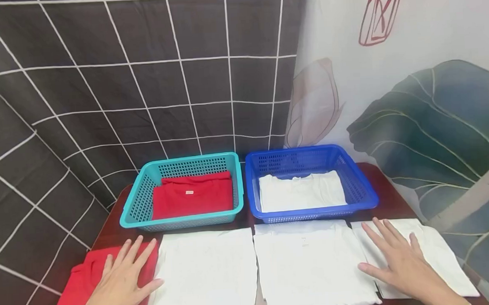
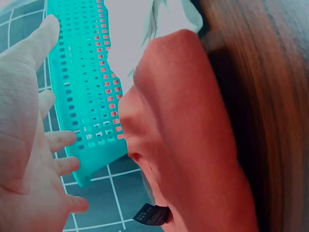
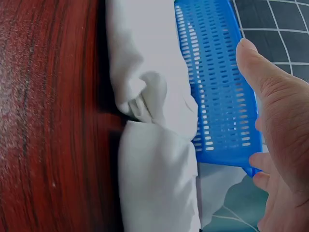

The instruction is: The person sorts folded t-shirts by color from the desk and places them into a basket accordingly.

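Note:
My left hand (image 1: 120, 281), fingers spread, is over a folded red garment (image 1: 83, 280) at the left of the table. A dark label (image 2: 151, 214) sticks out of that garment in the left wrist view. Over on the right, my right hand (image 1: 401, 261) has its fingers spread above a folded white garment (image 1: 434, 248). Neither hand grips anything. Between the hands lie two more folded white garments, the left one (image 1: 207, 269) beside the red garment and the right one (image 1: 310, 269) just left of my right hand.
Behind the row stand a teal basket (image 1: 181, 220) with folded red clothes (image 1: 197, 196) and a blue basket (image 1: 314, 212) with a folded white garment (image 1: 300, 193). Dark checked cloth (image 1: 149, 83) and a leaf-printed curtain (image 1: 429, 115) hang behind the reddish-brown table (image 1: 383, 186).

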Demonstrator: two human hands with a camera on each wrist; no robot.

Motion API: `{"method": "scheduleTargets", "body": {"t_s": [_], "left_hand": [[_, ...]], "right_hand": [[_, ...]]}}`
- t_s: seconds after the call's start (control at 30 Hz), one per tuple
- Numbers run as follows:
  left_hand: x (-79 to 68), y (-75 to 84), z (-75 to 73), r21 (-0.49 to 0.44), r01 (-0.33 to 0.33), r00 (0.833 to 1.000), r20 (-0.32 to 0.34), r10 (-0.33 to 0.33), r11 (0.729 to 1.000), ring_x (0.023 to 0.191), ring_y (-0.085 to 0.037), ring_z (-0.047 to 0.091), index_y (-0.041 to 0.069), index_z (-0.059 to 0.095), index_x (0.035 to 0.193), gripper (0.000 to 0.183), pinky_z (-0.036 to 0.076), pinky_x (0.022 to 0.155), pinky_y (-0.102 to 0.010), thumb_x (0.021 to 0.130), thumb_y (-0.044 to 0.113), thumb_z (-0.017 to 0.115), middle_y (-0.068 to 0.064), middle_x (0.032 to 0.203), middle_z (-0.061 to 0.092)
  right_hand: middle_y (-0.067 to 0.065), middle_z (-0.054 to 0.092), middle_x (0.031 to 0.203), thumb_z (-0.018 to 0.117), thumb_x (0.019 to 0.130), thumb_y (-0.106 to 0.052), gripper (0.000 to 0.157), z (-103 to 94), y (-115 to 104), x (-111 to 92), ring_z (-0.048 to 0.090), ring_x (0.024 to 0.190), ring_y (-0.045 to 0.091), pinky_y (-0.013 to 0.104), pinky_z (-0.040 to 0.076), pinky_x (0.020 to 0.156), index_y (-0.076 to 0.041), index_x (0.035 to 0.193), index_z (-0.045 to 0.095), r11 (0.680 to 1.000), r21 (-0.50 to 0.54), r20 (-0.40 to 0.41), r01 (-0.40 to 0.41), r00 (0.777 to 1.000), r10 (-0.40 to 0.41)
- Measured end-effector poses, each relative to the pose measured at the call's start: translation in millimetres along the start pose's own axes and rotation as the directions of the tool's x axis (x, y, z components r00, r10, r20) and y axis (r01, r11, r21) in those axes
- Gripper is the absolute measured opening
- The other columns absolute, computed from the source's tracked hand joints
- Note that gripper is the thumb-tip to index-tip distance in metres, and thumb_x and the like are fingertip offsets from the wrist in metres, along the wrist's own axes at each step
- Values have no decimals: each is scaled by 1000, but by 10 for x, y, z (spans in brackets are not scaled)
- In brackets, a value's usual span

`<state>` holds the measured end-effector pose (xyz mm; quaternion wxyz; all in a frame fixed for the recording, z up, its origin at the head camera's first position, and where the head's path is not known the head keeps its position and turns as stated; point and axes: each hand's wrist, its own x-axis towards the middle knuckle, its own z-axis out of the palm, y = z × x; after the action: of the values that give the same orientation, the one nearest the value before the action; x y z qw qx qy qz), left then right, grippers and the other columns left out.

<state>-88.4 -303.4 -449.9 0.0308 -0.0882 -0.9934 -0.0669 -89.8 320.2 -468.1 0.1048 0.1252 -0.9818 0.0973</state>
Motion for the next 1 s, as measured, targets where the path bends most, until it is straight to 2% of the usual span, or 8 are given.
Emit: {"method": "scheduleTargets", "body": {"t_s": [0.1,0.17,0.27,0.43,0.53,0.67,0.87,1.0], "left_hand": [[-24,7,16,2,-2,1000,5,2,1000,132,-49,26,19,37,148,102,20,94,-79,67,74,66,-20,147,34],[-46,15,32,4,-1,1000,12,1,1000,132,-49,27,19,38,148,101,20,93,-79,68,74,66,-21,145,36],[-84,32,60,12,8,1000,26,-9,1000,131,-49,29,19,40,147,101,19,93,-80,66,75,66,-21,143,40],[-115,88,130,15,18,998,65,-19,1000,130,-49,32,21,43,146,101,18,92,-81,65,78,64,-20,140,45],[-110,128,184,9,16,995,100,-17,1000,131,-48,32,22,45,145,97,17,91,-81,68,79,59,-19,140,46],[-84,182,261,4,36,986,165,-37,999,132,-48,31,23,45,145,96,15,93,-81,69,80,56,-16,141,46],[-22,296,349,-41,102,964,252,-88,994,133,-51,28,22,44,145,98,10,98,-78,67,79,60,-16,142,46],[5,372,367,-37,122,956,272,-108,992,133,-54,26,19,45,144,99,8,100,-76,68,80,58,-24,141,44]], "right_hand": [[25,31,149,70,74,-64,100,20,-52,1,18,140,43,75,-11,98,-19,153,27,1000,19,30,-6,1000,5],[25,33,148,69,75,-64,98,36,-106,24,22,138,44,79,-2,97,-18,152,30,1000,27,44,-5,999,4],[23,34,149,67,77,-64,94,77,-238,70,26,137,43,78,6,98,-20,151,31,999,49,62,14,998,-17],[20,39,147,67,79,-61,86,201,-556,149,33,135,41,75,16,100,-19,148,38,987,88,-17,136,991,-135],[19,42,146,66,80,-62,84,286,-802,231,37,133,41,73,23,98,-16,146,43,970,87,-60,226,973,-221],[18,41,146,59,83,-66,84,390,-1193,367,38,134,39,71,27,99,-14,147,41,942,99,-37,322,947,-320],[11,41,148,51,85,-69,82,547,-1759,522,31,139,32,69,25,102,-23,150,34,881,180,80,437,887,-456],[10,45,145,46,86,-71,79,617,-1970,574,30,140,32,68,23,104,-27,150,34,867,209,173,452,856,-488]]}}
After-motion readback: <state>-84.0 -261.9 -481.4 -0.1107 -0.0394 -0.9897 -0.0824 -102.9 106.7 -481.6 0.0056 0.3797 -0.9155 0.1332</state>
